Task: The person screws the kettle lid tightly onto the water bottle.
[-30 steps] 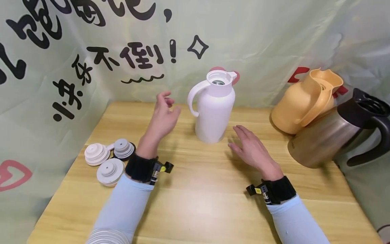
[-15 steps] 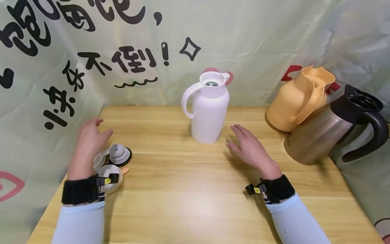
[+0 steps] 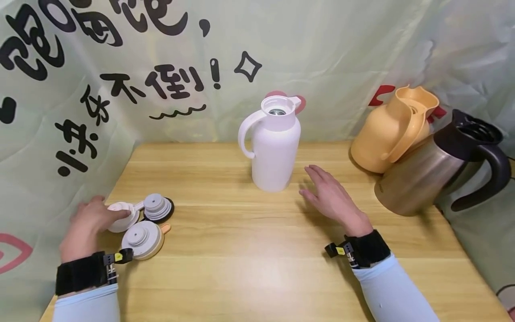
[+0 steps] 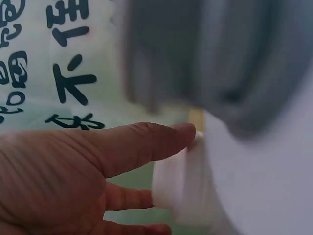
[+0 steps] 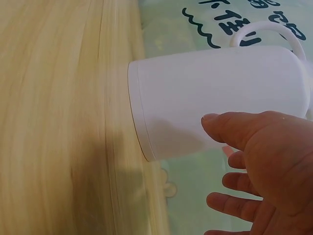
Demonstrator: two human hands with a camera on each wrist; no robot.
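Note:
In the head view my left hand [image 3: 89, 221] is at the left edge of the table, its thumb over a white lid [image 3: 129, 222]. Thumb and fingers lie on either side of that lid in the left wrist view, fairly straight; a firm grip cannot be made out. A grey lid with a black rim [image 3: 156, 207] and a pale lid with an orange tab [image 3: 142, 239] lie beside it. My right hand [image 3: 331, 197] hovers with spread fingers, right of an upright white thermos jug [image 3: 276, 154] whose top is uncovered. It holds nothing; the jug fills much of the right wrist view.
An orange jug [image 3: 388, 134] and a steel jug with a black handle [image 3: 422, 174] stand at the right of the wooden table [image 3: 257, 273]. A pale cloth [image 3: 322, 53] with black lettering hangs behind and along both sides.
My left hand has swung from beside the white jug's handle to the left, then down to the white lid. The right hand stays by the jug. The head view has shifted slightly.

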